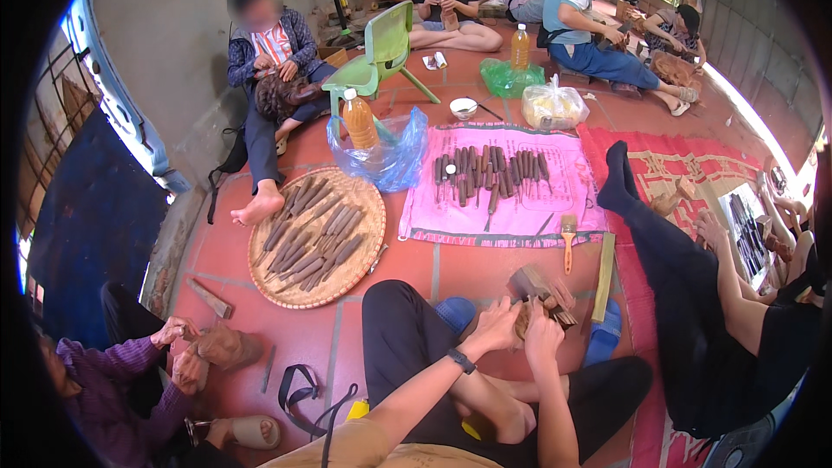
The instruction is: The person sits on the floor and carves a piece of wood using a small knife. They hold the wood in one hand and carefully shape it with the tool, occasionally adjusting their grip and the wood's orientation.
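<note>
In front of my crossed legs, my left hand [497, 326], with a dark watch on the wrist, is closed round a brown carved piece of wood [562, 315]. My right hand [542, 331] presses in close beside it with its fingers curled. Whatever the right fingers grip is hidden behind them. Just beyond the hands, a reddish-brown wooden block [530, 282] looks smeared by motion. A flat brush [568, 243] with a wooden handle lies farther off, and a greenish wooden strip [604, 277] is to its right.
Many dark-handled carving tools [492, 175] lie on a pink sack [416, 217]; more sticks fill a round woven tray [377, 247]. Blue slippers [604, 334] flank my knees. A co-worker in purple [130, 399] sits left, another's dark-clad leg [672, 277] stretches right. A green chair [386, 43] stands beyond.
</note>
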Available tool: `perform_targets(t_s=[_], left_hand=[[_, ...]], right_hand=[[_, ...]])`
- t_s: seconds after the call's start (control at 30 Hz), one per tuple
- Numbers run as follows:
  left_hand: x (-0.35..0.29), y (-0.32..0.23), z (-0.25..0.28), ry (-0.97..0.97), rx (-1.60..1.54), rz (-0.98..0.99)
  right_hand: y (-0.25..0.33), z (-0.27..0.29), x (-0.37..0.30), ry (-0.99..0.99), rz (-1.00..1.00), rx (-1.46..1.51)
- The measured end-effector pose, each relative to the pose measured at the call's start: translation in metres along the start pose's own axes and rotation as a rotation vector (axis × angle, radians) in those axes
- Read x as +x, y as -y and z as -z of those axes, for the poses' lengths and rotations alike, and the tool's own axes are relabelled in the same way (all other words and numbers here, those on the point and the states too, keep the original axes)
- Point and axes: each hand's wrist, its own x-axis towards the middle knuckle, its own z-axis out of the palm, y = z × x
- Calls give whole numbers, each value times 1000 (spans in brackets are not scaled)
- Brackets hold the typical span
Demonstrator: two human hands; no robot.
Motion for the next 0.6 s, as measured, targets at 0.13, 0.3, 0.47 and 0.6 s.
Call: perform_targets(t_s=[0.13, 0.3, 0.47, 0.6], left_hand=[[3, -2, 1, 36, -23, 18], [3, -2, 12, 92, -53, 26], [3, -2, 9, 45, -59, 25], [3, -4, 14, 80, -40, 15]], right_hand=[[-2, 2, 1, -15, -32, 31], [-4, -10, 8, -10, -57, 42], [-3, 6, -4, -13, -30, 54], [-12, -7, 5, -43, -12, 42]])
